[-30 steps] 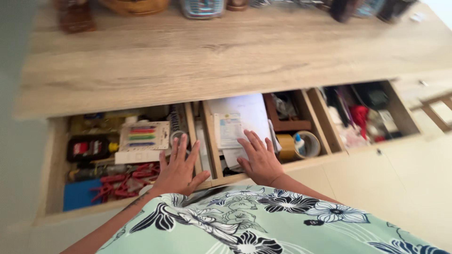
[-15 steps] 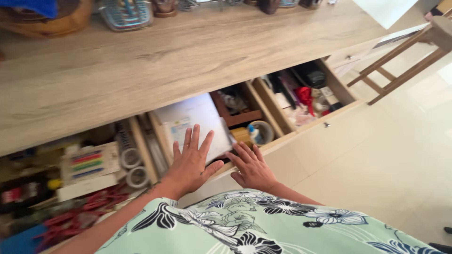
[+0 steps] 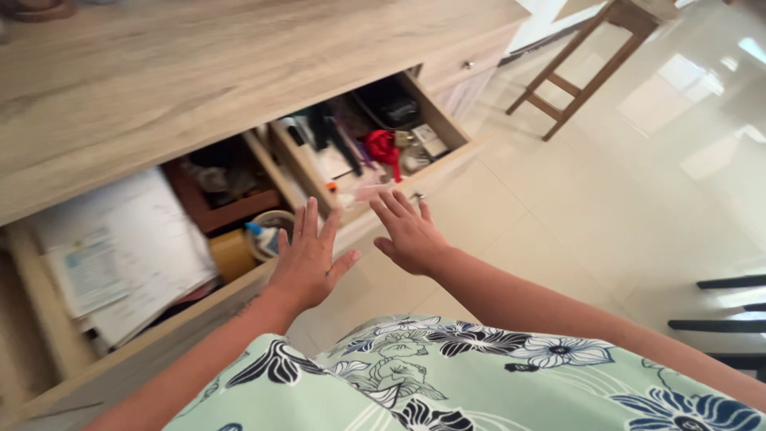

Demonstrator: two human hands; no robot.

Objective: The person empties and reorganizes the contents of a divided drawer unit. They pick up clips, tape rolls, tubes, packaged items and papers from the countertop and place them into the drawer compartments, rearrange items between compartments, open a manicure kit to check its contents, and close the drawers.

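At mid-frame, both hands hover flat and open, fingers spread, holding nothing. The left hand is over the front edge of the open drawer, just beside a tape roll. The right hand is over the drawer's front near its right end, just below a red item among blurred clutter. White papers lie in the drawer at left. The wooden surface fills the upper left; a stool stands on the tiled floor at upper right.
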